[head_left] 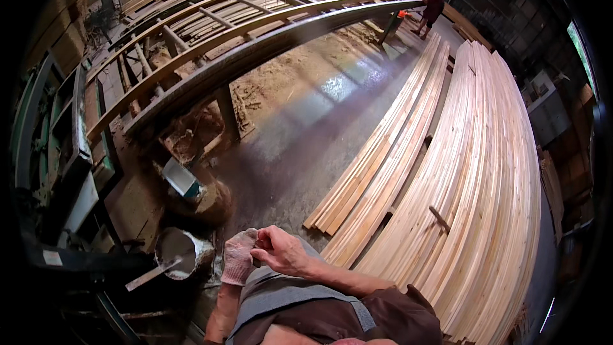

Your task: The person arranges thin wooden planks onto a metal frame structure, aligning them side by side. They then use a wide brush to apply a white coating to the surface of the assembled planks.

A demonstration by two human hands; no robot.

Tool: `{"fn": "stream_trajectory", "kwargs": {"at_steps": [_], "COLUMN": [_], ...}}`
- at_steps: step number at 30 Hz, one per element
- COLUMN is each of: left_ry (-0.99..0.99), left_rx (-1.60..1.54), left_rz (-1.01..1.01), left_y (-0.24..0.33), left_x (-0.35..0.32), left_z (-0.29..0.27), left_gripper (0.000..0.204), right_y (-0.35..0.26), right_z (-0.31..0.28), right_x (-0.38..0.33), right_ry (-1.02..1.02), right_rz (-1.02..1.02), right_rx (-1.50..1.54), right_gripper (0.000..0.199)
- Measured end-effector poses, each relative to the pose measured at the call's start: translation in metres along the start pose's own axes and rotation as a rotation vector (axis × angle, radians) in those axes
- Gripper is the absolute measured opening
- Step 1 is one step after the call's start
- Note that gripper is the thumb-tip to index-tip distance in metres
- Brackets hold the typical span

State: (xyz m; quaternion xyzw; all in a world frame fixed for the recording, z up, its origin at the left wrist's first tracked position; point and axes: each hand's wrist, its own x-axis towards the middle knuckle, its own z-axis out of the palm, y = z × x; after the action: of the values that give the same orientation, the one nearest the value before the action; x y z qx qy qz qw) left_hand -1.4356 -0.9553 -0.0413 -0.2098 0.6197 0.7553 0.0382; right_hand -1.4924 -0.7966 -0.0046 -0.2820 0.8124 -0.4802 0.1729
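My left hand (240,257) wears a pale knit work glove and is curled in front of my waist. Bare, with its fingers bent inward, my right hand (282,252) meets the fingertip side of the glove. Whatever lies between the two hands is too small or hidden to make out. Below them is my grey apron (287,296) over brown clothing. Left of my gloved hand stands a white-smeared bucket (205,253) with a flat stick (151,276) leaning out of it.
Long stacked wooden strips (469,172) cover the floor at right, with a short stick (439,218) on top. A long rack (268,43) crosses the upper left. Dark machinery (60,134) stands left, near a white container (181,177). Another person (434,5) stands at the rack's far end.
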Motion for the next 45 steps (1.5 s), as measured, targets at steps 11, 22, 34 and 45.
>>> {"fn": "stream_trajectory", "kwargs": {"at_steps": [11,22,34,45], "left_ry": [-0.334,-0.399,-0.037,0.257], "left_rx": [0.823,0.598,0.645,0.73], "left_rz": [0.726,0.791,0.833,0.972], "left_y": [0.095,0.176,0.241,0.322], "left_x": [0.206,0.383,0.533,0.641], "left_z": [0.054,0.058,0.024,0.097], "left_gripper": [0.012,0.026,0.017,0.015], "right_y": [0.12,0.116,0.226,0.226], "right_z": [-0.133,-0.178,-0.228,-0.362], "right_x": [0.2,0.42,0.518,0.734], "right_ry": [-0.816,-0.033,-0.291,-0.911], "right_rz": [0.024,0.19,-0.087,-0.738], "right_rx": [0.517,1.325,-0.046,-0.606], "right_gripper": [0.085,0.077,0.019,0.025]}}
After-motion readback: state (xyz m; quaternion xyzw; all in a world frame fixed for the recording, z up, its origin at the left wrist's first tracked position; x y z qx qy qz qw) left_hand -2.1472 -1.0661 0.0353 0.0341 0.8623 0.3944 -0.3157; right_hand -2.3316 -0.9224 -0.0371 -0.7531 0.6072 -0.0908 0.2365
